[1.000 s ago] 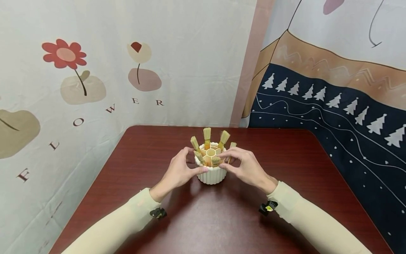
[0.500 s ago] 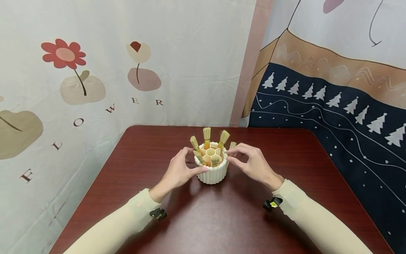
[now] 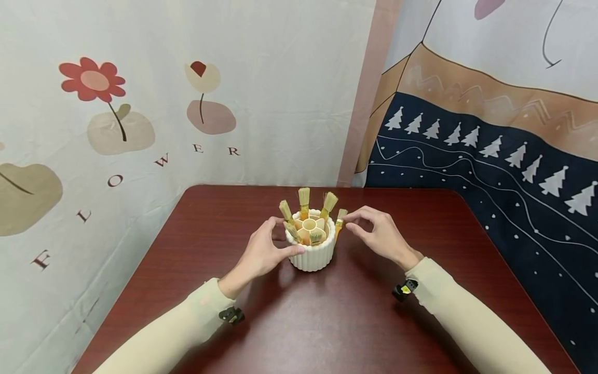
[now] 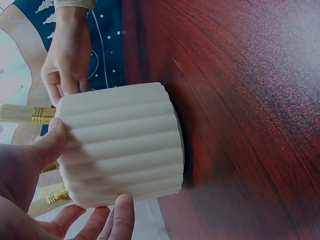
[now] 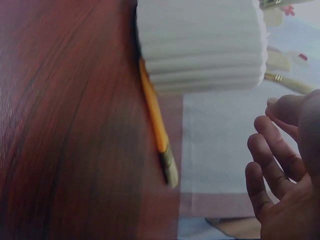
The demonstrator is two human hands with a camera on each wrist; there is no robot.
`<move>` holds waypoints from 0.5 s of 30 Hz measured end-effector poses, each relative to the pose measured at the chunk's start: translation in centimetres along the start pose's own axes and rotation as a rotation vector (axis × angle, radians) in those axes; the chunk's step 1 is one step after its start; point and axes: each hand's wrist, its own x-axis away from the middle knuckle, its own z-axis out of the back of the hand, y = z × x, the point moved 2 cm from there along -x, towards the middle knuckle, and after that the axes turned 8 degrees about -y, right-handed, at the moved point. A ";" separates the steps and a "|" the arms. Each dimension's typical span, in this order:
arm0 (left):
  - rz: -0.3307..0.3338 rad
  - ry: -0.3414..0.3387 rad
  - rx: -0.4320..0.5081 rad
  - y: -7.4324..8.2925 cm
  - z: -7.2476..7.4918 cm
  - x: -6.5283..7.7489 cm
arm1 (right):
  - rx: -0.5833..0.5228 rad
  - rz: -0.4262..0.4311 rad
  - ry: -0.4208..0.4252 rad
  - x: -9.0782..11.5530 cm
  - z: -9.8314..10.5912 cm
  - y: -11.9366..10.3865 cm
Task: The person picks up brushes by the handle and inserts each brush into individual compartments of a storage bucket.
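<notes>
A cream ribbed brush pot (image 3: 312, 258) with petal-shaped compartments stands upright on the table. Several paintbrushes (image 3: 330, 201) poke out of it, bristles up. My left hand (image 3: 266, 248) grips the pot's left side; the left wrist view has the thumb at its rim and the fingers curled along the wall (image 4: 125, 145). One more paintbrush (image 5: 156, 117), with an orange handle, lies on the table beside the pot's right side. My right hand (image 3: 380, 232) hovers close to that brush, overlapping its bristle end in the head view; the right wrist view shows its fingers loosely bent, holding nothing.
The dark red wooden table (image 3: 299, 322) has rounded far corners. A pale curtain (image 3: 289, 104) with flower prints hangs behind it, and a navy cloth (image 3: 467, 166) with white trees hangs at the right.
My right hand has drawn away from the pot's rim, to the right, uncovering the brush lying beside the pot. The left hand and the pot have stayed put.
</notes>
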 end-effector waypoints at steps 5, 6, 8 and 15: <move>0.006 0.002 -0.011 0.0 0.0 0.0 | 0.040 -0.039 -0.056 -0.4 -0.5 1.5; 0.006 0.003 -0.014 0.0 0.0 0.0 | 0.053 -0.040 -0.069 -0.4 -0.6 1.8; 0.005 0.004 -0.017 0.1 0.0 0.1 | 0.073 -0.042 -0.097 -0.6 -0.8 2.4; 0.001 0.007 -0.017 0.1 0.0 0.0 | 0.156 -0.050 -0.207 -1.4 -1.5 3.7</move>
